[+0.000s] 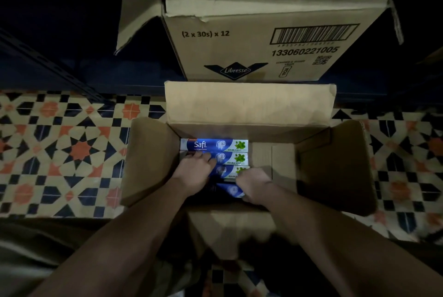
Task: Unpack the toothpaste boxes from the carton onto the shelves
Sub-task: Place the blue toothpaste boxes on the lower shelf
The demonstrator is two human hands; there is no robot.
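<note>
We are reaching into the open carton point(335, 167); the toothpaste boxes point(230, 157) are lying stacked at its 9 o'clock side, long axes running 9-to-3. Left hand point(194, 172) is pressing flat on them; right hand point(253, 185), curled, is gripping the nearest box.

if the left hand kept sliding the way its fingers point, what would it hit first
Probably the farthest blue Safi toothpaste box in the open brown cardboard carton. The left hand has its fingers on the second box, pointing away from the person; depth is unclear.
</note>
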